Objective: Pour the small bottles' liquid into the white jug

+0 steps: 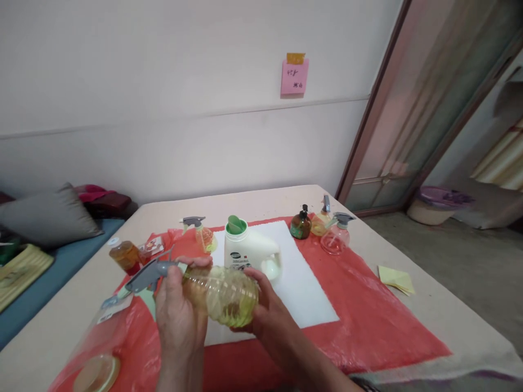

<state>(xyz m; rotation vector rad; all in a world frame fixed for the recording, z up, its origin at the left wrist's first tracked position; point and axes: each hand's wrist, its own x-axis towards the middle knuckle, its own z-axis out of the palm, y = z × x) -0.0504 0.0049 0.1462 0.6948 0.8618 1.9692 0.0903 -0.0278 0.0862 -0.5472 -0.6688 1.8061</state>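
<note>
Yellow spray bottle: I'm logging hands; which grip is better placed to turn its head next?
Probably the left grip, at the neck beside the grey head; the right grip holds the base.

Soft, even light; glints on yellow spray bottle [224, 296] and red plastic sheet [371, 316]; floor [457, 272] dimmer; edges stretched, leaning.

A ribbed, translucent yellow spray bottle [223, 296] with a grey trigger head [147, 276] is held nearly sideways in midair.
</note>
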